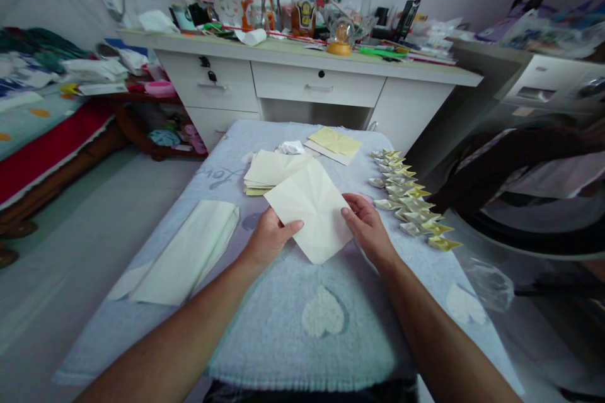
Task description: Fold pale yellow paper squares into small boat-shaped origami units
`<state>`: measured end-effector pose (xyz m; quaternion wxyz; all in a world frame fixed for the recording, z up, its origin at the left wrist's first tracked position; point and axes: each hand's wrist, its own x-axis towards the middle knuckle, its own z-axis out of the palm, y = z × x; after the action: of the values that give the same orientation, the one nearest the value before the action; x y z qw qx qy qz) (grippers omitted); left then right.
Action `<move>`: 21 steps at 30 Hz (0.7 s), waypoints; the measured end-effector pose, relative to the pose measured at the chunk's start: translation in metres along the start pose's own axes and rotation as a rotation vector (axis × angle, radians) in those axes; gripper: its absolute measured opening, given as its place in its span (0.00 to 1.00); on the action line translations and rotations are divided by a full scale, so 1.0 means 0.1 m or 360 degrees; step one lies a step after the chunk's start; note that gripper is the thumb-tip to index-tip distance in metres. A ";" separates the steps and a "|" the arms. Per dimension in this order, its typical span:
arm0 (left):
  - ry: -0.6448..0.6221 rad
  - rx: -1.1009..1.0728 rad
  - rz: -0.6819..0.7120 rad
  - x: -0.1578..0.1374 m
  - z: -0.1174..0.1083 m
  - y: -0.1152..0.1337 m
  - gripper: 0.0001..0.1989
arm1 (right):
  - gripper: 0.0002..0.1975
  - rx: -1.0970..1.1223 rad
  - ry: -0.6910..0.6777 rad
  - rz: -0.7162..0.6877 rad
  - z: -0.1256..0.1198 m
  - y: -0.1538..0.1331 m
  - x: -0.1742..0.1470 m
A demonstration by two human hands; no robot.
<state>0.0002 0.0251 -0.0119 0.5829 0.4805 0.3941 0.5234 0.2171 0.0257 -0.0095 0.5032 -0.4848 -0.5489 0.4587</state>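
A creased square sheet of cream paper (316, 211) is held up over the cloth-covered table (265, 334), one corner pointing toward me. My left hand (270, 234) pinches its left edge, thumb on top and fingers underneath. At the right edge, my right hand (367, 227) grips it the same way. Just behind the sheet lies a stack of cream and yellow paper (274, 168), partly covered by it. Rows of small folded paper boats (411, 201), cream and yellow, stand to the right of my right hand.
A folded pale cloth or paper (189, 252) lies on the left. Yellow sheets (334, 141) and a crumpled white tissue (290, 147) are at the back. Beyond stands a cluttered white desk (316, 79); an open washing machine (534, 189) is at right, a bed (42, 132) at left.
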 end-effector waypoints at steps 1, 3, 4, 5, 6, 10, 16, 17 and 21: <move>-0.0009 -0.0013 -0.0004 -0.01 0.00 0.01 0.28 | 0.17 0.0168 -0.0047 0.0077 0.00 0.00 0.00; -0.0005 -0.0045 -0.0016 -0.01 0.02 0.03 0.28 | 0.16 0.0365 -0.0097 0.0201 0.00 -0.02 -0.01; 0.0005 -0.0064 -0.0021 -0.01 0.02 0.03 0.28 | 0.15 0.0415 -0.0099 0.0243 0.00 -0.02 -0.01; 0.0015 -0.0085 -0.0025 -0.02 0.03 0.04 0.27 | 0.14 0.0457 -0.0083 0.0272 0.00 -0.03 -0.01; 0.0024 -0.0112 -0.0030 -0.02 0.03 0.05 0.27 | 0.14 0.0499 -0.0059 0.0293 -0.01 -0.03 -0.02; -0.0026 -0.0216 -0.0110 -0.03 0.04 0.09 0.27 | 0.14 0.0632 0.0069 0.0308 0.00 -0.05 -0.02; -0.0076 -0.0078 -0.0249 -0.04 0.02 0.14 0.16 | 0.14 0.0667 0.0097 0.0328 -0.03 -0.06 -0.03; -0.0058 -0.0074 -0.0247 -0.04 0.02 0.13 0.16 | 0.14 0.0658 0.0071 0.0346 -0.03 -0.06 -0.03; -0.0046 -0.0062 -0.0264 -0.01 -0.02 0.11 0.16 | 0.16 0.0673 -0.0123 0.0413 -0.05 -0.07 -0.07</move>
<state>-0.0046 0.0242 -0.0013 0.6391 0.4422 0.4139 0.4740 0.2213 0.0185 -0.0031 0.5089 -0.4172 -0.3927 0.6424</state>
